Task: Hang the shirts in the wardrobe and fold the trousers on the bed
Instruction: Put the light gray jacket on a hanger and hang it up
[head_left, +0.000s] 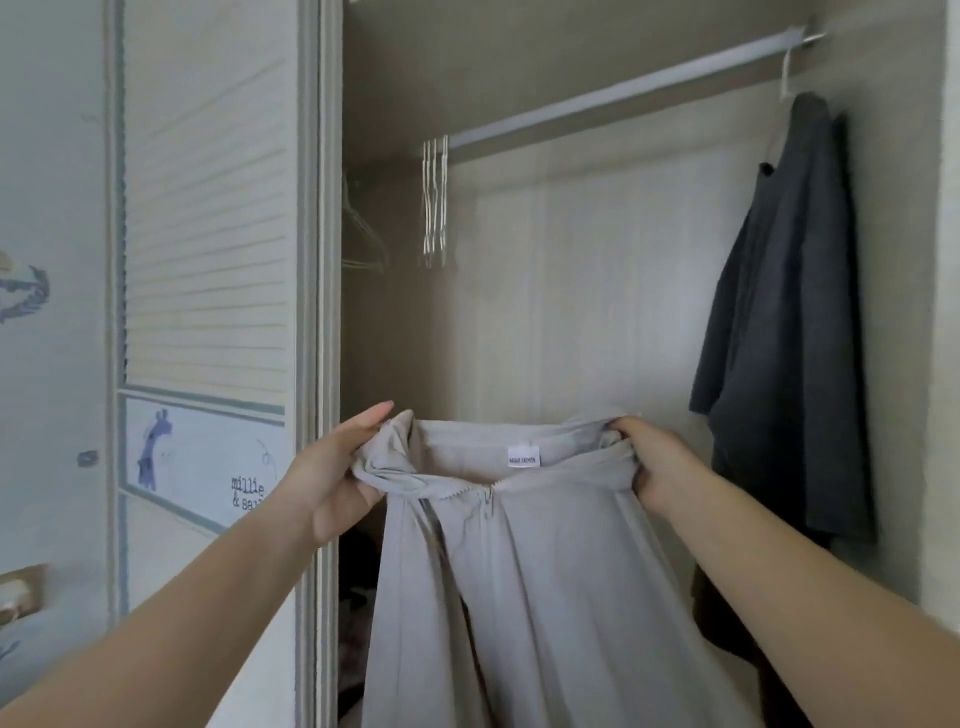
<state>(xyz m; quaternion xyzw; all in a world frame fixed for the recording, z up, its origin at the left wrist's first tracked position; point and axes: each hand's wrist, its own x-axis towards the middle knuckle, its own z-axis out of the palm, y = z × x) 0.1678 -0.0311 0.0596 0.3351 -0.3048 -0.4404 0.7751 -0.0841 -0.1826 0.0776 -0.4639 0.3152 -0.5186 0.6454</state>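
The wardrobe rail (623, 93) runs across the top of the open wardrobe; a bunch of bare white hangers (435, 202) hangs near its left end, a dark grey shirt (784, 332) at its right end

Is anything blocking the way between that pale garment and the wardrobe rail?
Nothing visible does. Both hands, left hand and right hand, hold the grey garment before the open wardrobe. The rail is bare between the empty hangers and the dark shirt.
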